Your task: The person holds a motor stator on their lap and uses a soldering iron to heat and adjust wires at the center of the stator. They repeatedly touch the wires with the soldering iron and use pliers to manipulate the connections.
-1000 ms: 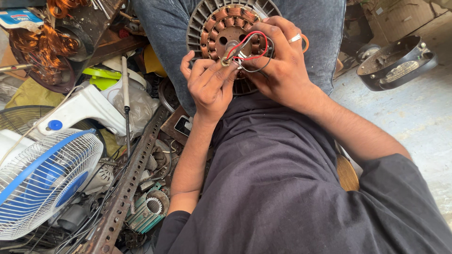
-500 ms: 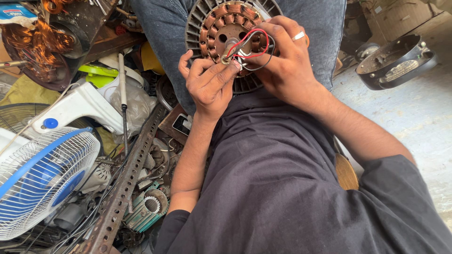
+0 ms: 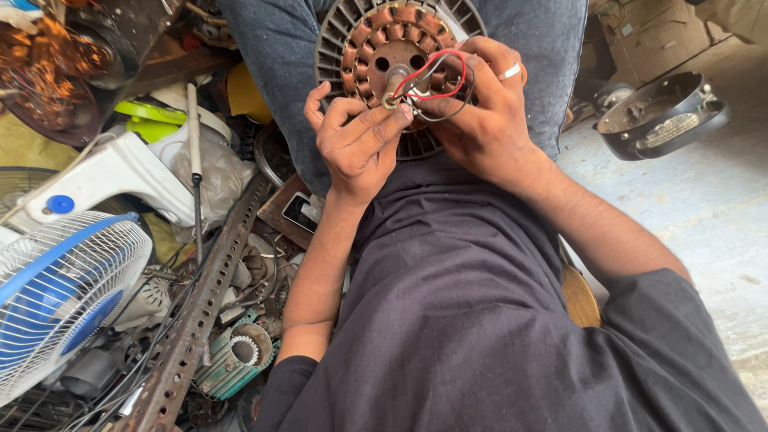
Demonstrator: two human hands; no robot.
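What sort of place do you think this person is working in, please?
Probably a small repair workshop for fans and motors. The hands hold a copper-wound fan motor on the lap, a blue and white fan lies among piled scrap parts, and a round metal motor cover sits on the concrete floor.

The fan motor stator [image 3: 384, 64] rests on the person's lap, with the left hand [image 3: 356, 144] and right hand [image 3: 480, 120] on it. Left of the legs lie a table fan [image 3: 56, 296] and a perforated metal bar [image 3: 200, 312]; a round housing [image 3: 660, 120] sits on the floor to the right.
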